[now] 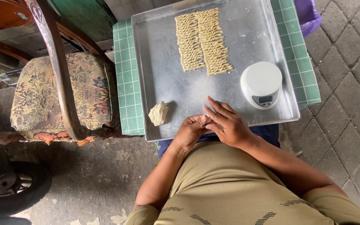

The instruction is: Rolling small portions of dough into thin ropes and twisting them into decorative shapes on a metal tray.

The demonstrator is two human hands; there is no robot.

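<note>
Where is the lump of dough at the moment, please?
In the head view, the lump of dough lies near the front-left corner of the metal tray, just left of the left hand.

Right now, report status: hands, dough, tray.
Left hand and right hand together, fingers pinching a small dough piece. Dough lump lies left of them. Twisted strips and scale on tray, apart.
</note>
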